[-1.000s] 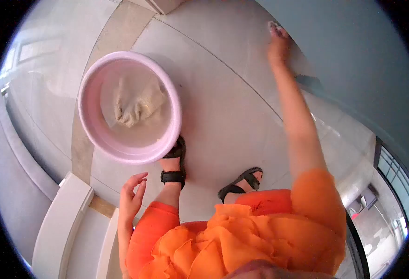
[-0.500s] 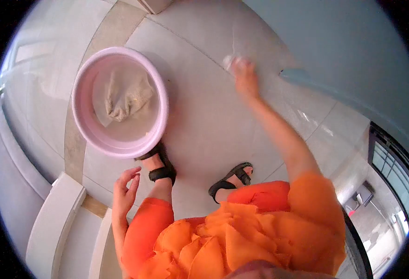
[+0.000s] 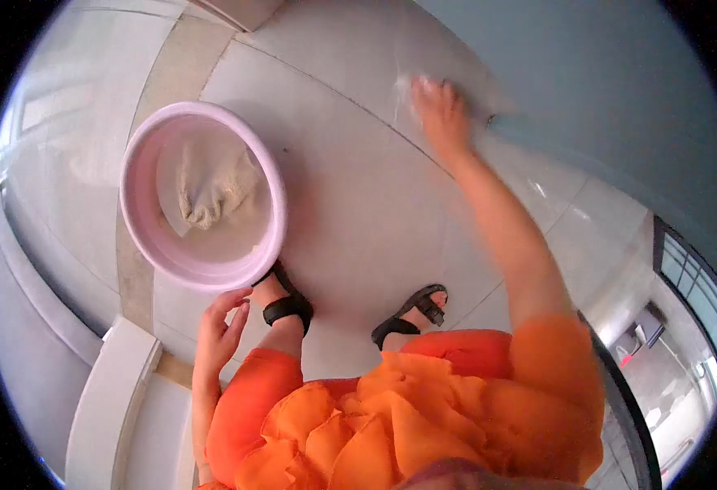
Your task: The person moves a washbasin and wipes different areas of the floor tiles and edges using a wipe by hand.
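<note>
At the upper right, my right hand [image 3: 442, 118] is low over the tiled floor, its fingers bent down on a small crumpled whitish thing [image 3: 408, 88]. Blur and the fingers hide most of that thing, and I cannot tell what it is. Beside my left knee hangs my left hand [image 3: 221, 331], open, fingers loosely curved and thumb apart, holding nothing. Its fingertips are right by the near rim of a pink plastic basin [image 3: 134, 196]. Cloudy water fills the bottom of the basin, with a soaked beige cloth [image 3: 215, 188] lying crumpled in it.
Grey tiles [image 3: 350, 212] cover the floor, with wet-looking streaks at right. A blue-grey panel [image 3: 603, 90] rises beyond my right arm. My feet, in black sandals [image 3: 289, 309], stand just behind the basin. A white ledge [image 3: 113, 400] is at lower left, a dark-framed opening [image 3: 693, 269] at right.
My right hand has moved slightly up and right across the floor with the whitish thing under its fingers. The view has shifted a little; my left hand stays near the basin.
</note>
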{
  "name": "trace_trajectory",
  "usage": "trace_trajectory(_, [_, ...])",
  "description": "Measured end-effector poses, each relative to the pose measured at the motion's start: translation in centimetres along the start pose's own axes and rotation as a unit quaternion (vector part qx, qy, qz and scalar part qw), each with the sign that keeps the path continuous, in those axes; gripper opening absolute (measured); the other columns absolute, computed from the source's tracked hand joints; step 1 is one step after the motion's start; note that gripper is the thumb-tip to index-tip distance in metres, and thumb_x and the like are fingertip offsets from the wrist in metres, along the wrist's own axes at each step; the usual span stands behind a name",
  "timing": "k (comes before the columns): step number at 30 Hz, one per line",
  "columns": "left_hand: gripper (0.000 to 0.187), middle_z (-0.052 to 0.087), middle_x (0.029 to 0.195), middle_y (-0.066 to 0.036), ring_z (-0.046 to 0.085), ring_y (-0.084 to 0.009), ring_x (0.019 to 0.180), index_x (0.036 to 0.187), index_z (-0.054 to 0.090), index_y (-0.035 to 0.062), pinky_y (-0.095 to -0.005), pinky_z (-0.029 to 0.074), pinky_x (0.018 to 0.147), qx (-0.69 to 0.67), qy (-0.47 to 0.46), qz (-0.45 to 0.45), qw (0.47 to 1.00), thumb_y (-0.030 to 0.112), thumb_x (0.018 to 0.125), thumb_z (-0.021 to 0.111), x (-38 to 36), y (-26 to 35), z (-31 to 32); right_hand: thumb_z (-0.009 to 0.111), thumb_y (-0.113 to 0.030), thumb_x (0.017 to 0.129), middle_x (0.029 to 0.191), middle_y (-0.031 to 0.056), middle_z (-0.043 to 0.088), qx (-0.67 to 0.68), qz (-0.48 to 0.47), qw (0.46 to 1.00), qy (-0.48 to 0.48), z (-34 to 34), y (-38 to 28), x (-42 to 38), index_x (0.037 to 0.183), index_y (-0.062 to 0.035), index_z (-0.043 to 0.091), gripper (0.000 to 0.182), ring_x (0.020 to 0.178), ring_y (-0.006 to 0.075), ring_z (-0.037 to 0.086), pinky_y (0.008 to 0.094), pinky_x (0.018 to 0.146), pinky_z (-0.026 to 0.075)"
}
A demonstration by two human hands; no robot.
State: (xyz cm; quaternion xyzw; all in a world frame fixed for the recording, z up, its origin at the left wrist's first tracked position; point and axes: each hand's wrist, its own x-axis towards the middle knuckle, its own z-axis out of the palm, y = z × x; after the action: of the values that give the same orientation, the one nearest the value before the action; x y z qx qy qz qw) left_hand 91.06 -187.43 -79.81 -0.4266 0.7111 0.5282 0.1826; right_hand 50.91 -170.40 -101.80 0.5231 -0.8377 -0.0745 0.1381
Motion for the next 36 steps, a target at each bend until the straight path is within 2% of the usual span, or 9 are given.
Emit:
trace_trajectory(4, [0.023, 0.063, 0.103, -0.013, 0.060, -0.0212, 0.093, 0.107, 0.060, 0.0006, -0.0308, 0.045, 0.082, 0.006, -0.009, -0.026, 1.000, 0.007, 0.085, 0.054, -0.2, 0.2, -0.1, 0.048, -0.015, 0.085, 0.109, 0.0115, 0.054, 0.178, 0.232, 0.954, -0.071, 2.3, 2.6, 8.6, 0.115, -0.0064, 0.053, 0.031, 0.102, 0.0305, 0.051, 0.0420, 0.082, 0.045])
trace_trajectory(7, [0.024, 0.063, 0.104, -0.013, 0.060, -0.0212, 0.093, 0.108, 0.059, 0.0003, -0.0311, 0.045, 0.083, -0.004, -0.005, -0.007, 1.000, 0.008, 0.086, 0.054, -0.1, -0.2, 0.2, 0.044, -0.019, 0.089, 0.112, 0.0122, 0.055, 0.034, 0.202, 0.968, -0.145, 1.8, 5.2, 8.1, 0.115, -0.0046, 0.052, 0.031, 0.106, 0.0311, 0.050, 0.0422, 0.084, 0.045])
trace_trajectory(10, [0.024, 0.062, 0.104, -0.012, 0.059, -0.0199, 0.094, 0.108, 0.059, 0.0002, -0.0311, 0.045, 0.084, 0.002, -0.015, -0.030, 0.999, 0.007, 0.086, 0.053, -0.8, -0.6, 0.2, 0.041, -0.023, 0.090, 0.121, 0.0196, 0.050, 0.243, 0.370, 0.868, -0.224, -1.3, 7.5, 6.9, 0.114, 0.0024, 0.052, 0.036, 0.116, 0.0340, 0.043, 0.0423, 0.094, 0.039])
trace_trajectory(13, [0.023, 0.062, 0.105, -0.010, 0.057, -0.0175, 0.095, 0.109, 0.059, 0.0004, -0.0305, 0.043, 0.085, -0.004, -0.017, -0.034, 0.999, 0.006, 0.088, 0.052, -1.0, -1.3, 0.2, 0.040, -0.029, 0.091, 0.127, 0.0292, 0.041, 0.256, 0.410, 0.856, -0.183, 2.0, 5.3, 3.3, 0.118, 0.0133, 0.044, 0.050, 0.123, 0.0427, 0.032, 0.0440, 0.104, 0.026])
trace_trajectory(15, [0.023, 0.062, 0.105, -0.010, 0.058, -0.0178, 0.093, 0.109, 0.059, 0.0006, -0.0303, 0.044, 0.085, -0.018, -0.012, -0.022, 1.000, 0.006, 0.088, 0.052, -0.8, -1.8, 0.5, 0.041, -0.041, 0.089, 0.130, 0.0316, 0.036, -0.010, 0.234, 0.957, -0.170, 1.8, -0.4, -1.5, 0.123, 0.0174, 0.034, 0.068, 0.124, 0.0478, 0.027, 0.0537, 0.103, 0.021])
trace_trajectory(22, [0.023, 0.062, 0.103, -0.014, 0.060, -0.0217, 0.092, 0.107, 0.059, -0.0013, -0.0314, 0.045, 0.082, 0.056, -0.017, 0.016, 0.998, 0.006, 0.085, 0.054, -0.1, 0.4, 0.4, 0.037, -0.043, 0.090, 0.134, 0.0334, 0.028, 0.176, 0.439, 0.881, -0.023, 3.8, -0.1, -0.2, 0.129, 0.0178, 0.025, 0.073, 0.128, 0.0507, 0.014, 0.0508, 0.107, 0.007])
trace_trajectory(25, [0.023, 0.062, 0.103, -0.014, 0.060, -0.0214, 0.091, 0.107, 0.059, -0.0011, -0.0312, 0.045, 0.082, 0.056, -0.015, 0.021, 0.998, 0.007, 0.085, 0.054, 0.4, 0.1, 0.5, 0.037, -0.039, 0.090, 0.134, 0.0328, 0.029, 0.082, 0.416, 0.897, -0.127, 1.2, -2.0, -1.2, 0.128, 0.0184, 0.025, 0.070, 0.127, 0.0510, 0.015, 0.0498, 0.108, 0.005])
trace_trajectory(31, [0.023, 0.062, 0.102, -0.013, 0.060, -0.0212, 0.091, 0.106, 0.059, -0.0010, -0.0306, 0.045, 0.082, 0.069, -0.033, 0.020, 0.997, 0.007, 0.086, 0.054, 0.4, 0.9, 0.3, 0.040, -0.034, 0.090, 0.136, 0.0339, 0.021, 0.170, 0.459, 0.869, -0.079, 3.1, -0.1, 0.1, 0.129, 0.0186, 0.018, 0.068, 0.129, 0.0498, 0.011, 0.0496, 0.108, 0.006])
trace_trajectory(36, [0.022, 0.062, 0.102, -0.014, 0.060, -0.0212, 0.091, 0.106, 0.059, -0.0003, -0.0309, 0.046, 0.081, 0.043, -0.025, 0.040, 0.998, 0.007, 0.086, 0.054, 0.3, -0.5, 0.7, 0.045, -0.019, 0.088, 0.136, 0.0309, 0.025, 0.204, 0.320, 0.920, -0.097, -0.7, -2.3, -5.0, 0.129, 0.0159, 0.024, 0.058, 0.129, 0.0463, 0.017, 0.0464, 0.108, 0.013])
